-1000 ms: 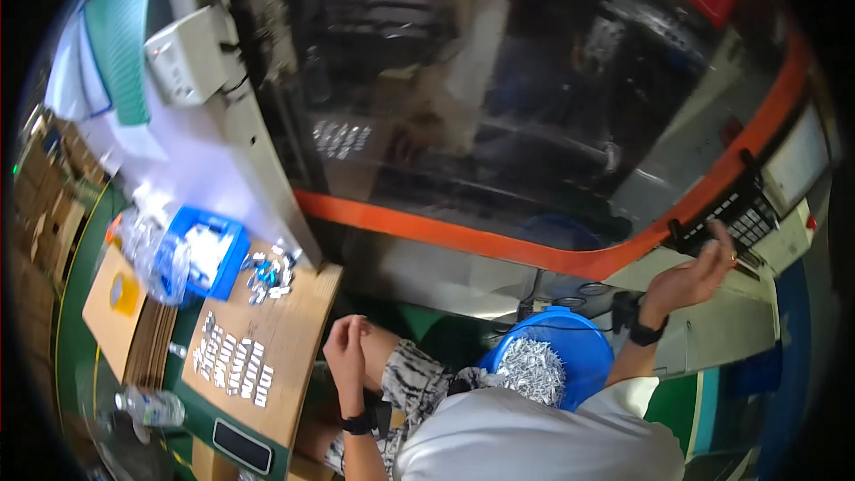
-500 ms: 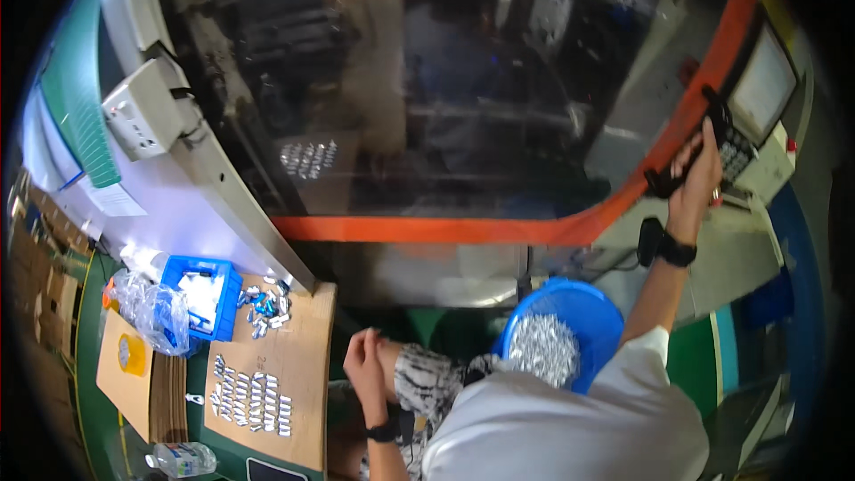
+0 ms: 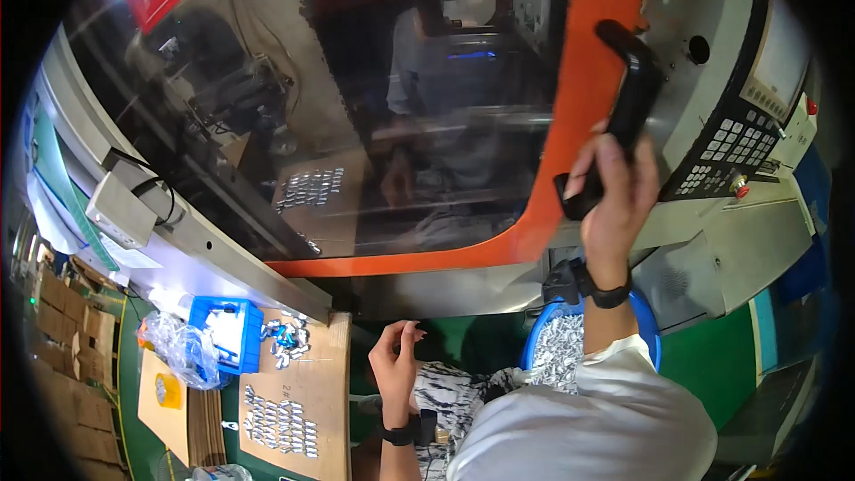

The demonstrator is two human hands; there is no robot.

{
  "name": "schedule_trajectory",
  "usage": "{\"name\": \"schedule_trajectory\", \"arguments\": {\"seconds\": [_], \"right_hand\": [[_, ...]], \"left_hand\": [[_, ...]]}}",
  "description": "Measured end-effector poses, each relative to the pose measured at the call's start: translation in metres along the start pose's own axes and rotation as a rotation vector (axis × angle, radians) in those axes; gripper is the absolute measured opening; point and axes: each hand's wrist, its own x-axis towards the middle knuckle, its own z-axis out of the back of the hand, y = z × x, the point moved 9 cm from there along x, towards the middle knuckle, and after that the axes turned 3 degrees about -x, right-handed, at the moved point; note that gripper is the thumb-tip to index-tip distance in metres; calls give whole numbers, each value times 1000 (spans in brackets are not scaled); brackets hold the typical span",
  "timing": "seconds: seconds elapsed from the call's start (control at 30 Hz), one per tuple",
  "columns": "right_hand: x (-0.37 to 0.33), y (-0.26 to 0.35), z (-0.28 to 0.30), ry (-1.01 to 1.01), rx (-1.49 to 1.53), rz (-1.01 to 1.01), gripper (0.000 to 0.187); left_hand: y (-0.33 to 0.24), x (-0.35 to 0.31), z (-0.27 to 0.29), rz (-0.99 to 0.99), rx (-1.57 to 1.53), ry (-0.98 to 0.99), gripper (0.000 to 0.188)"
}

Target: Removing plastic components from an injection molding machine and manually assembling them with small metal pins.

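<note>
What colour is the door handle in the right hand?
Black; the handle shows best in the head view.

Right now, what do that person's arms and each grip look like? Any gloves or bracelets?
No gloves: the left grip and right grip are both bare. There's a black left wristband and a black right wristband, the right one with a chunky black box. The right arm has a white short sleeve; the left forearm is uncovered.
</note>
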Motion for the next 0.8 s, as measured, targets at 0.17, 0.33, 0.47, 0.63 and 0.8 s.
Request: {"name": "schedule_trajectory", "arguments": {"seconds": [0.17,0.33,0.47,0.63,0.8], "right_hand": [[-21,-11,-66,216,109,-28,25],[-59,-42,-139,698,240,-308,34],[-53,-25,-154,964,296,-171,46],[8,-21,-145,837,143,49,20],[102,-98,-146,621,-55,-20,23]], "left_hand": [[-93,21,4,-232,55,-3,16],[-237,45,-16,-727,82,33,24],[-272,81,-33,-623,-116,111,35],[-257,113,7,-485,-439,-20,25],[-252,126,47,-543,-339,-127,27]]}}
